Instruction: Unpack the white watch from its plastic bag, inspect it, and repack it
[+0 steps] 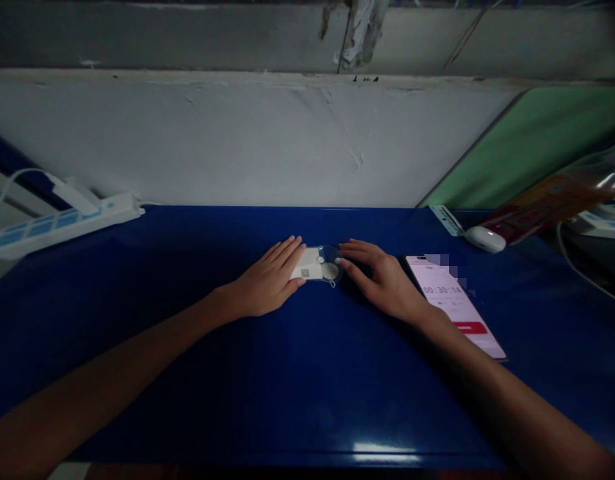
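While the blue desk (287,387) takes up most of our view, our left hand (268,283) lies flat, fingers side by side, and our right hand (384,279) is kinda loosely curved, thumb apart from the fingers. We've got a lit phone (457,303) just beside the right one. Then there's our little white packet (312,267) between both hands, left fingers over its white part, right fingertips at its clear end.

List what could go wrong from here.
The small clear-and-white item might slip on the glossy blue tabletop if the left hand, which covers part of it, shifts.

The right forearm runs close alongside the phone, so a sideways move could nudge it.
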`<state>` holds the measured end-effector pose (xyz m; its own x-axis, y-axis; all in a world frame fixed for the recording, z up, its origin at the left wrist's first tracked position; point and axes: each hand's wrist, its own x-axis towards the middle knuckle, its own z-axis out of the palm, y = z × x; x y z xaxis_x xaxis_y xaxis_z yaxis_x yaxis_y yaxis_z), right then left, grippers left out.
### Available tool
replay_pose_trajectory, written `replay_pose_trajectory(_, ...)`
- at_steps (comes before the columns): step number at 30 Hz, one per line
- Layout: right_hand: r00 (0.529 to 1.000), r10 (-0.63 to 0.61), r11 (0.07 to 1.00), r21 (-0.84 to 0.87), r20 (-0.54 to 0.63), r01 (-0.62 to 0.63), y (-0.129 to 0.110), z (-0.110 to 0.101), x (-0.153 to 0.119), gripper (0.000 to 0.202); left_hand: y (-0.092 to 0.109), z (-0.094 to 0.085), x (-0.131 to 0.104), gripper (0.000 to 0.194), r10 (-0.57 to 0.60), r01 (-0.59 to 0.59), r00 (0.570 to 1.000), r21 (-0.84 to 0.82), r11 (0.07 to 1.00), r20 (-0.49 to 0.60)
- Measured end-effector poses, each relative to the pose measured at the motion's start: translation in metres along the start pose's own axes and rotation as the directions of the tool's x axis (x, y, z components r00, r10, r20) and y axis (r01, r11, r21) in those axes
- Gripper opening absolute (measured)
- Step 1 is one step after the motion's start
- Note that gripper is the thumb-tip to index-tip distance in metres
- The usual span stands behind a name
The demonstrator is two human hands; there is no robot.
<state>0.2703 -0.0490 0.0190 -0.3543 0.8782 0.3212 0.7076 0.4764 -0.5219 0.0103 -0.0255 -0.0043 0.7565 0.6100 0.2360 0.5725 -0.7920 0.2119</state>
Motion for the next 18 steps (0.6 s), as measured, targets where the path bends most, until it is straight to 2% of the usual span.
replay_pose_trajectory(3,0.999,-0.04,0.994,0.103,0.036,0.036,-0.005,0.003,-0.001,0.037,0.0,0.002,0.001,0.056,-0.038,0.038,0.999,-0.006,0.999,-0.011)
replay_pose_trajectory(5,0.992,-0.093,0.99,0.114,0.08,0.083,-0.008,0.004,-0.002,0.039,-0.001,0.001,0.002,0.056,-0.054,0.054,0.999,-0.018,0.998,-0.002)
replay_pose_trajectory(10,0.971,-0.166,0.986,0.041,0.173,0.161,-0.009,0.01,-0.006,0.049,-0.002,0.001,0.002,0.055,-0.047,0.046,0.999,-0.016,0.999,-0.014)
replay_pose_trajectory(18,0.959,-0.191,0.976,-0.062,0.211,0.208,-0.013,0.015,-0.011,0.059,-0.001,0.0,0.002,0.056,-0.033,0.033,0.999,0.006,0.999,-0.01)
